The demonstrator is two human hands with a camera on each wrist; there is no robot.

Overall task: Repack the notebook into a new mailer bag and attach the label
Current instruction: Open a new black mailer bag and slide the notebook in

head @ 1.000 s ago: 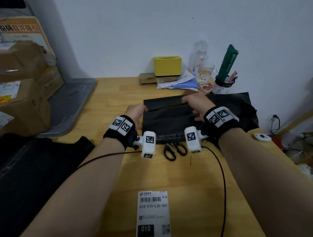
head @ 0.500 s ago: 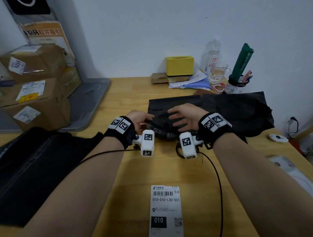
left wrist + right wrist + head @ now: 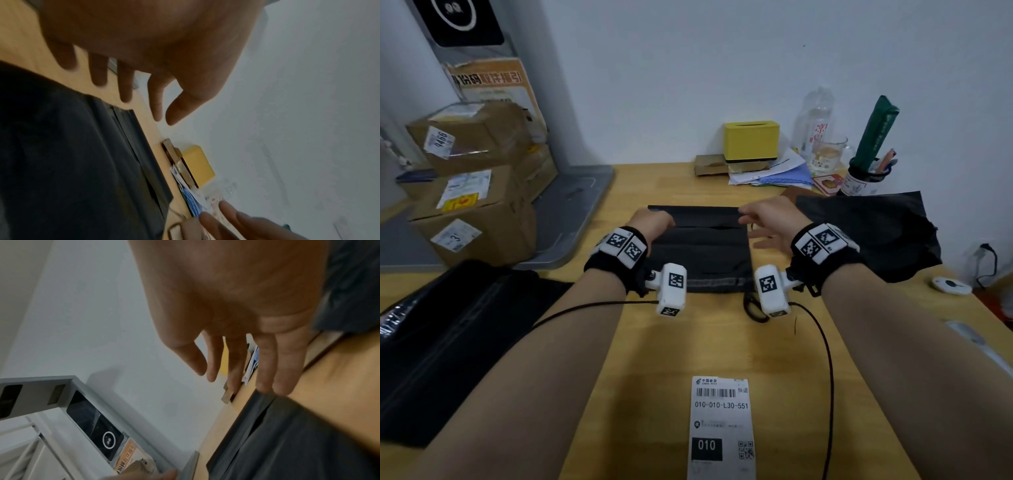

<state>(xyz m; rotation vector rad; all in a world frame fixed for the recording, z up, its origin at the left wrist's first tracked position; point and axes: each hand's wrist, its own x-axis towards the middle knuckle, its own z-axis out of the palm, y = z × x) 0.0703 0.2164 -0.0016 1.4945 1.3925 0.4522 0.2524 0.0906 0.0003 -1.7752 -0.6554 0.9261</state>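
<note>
A flat black mailer bag (image 3: 700, 251) lies mid-table, its flap (image 3: 691, 215) folded along the far edge. The notebook itself is not in sight. My left hand (image 3: 658, 219) hovers at the bag's far left corner; in the left wrist view its fingers (image 3: 125, 87) hang straight and loose above the bag (image 3: 72, 162), holding nothing. My right hand (image 3: 753, 219) is at the far right corner, fingertips (image 3: 265, 384) straight and just over the flap edge of the bag (image 3: 298, 443). A white shipping label (image 3: 720, 425) lies near the front edge.
Black scissors (image 3: 751, 308) lie partly hidden under my right wrist camera. A crumpled black bag (image 3: 869, 233) sits at right and more black bags (image 3: 448, 342) at left. Cardboard parcels (image 3: 472, 192) are stacked far left. A yellow box (image 3: 751, 140), papers, a cup and a pen holder line the wall.
Half a second ago both hands were together on the bunched bag. Now the bag lies flat and the hands have spread to its far corners with fingers straightened.
</note>
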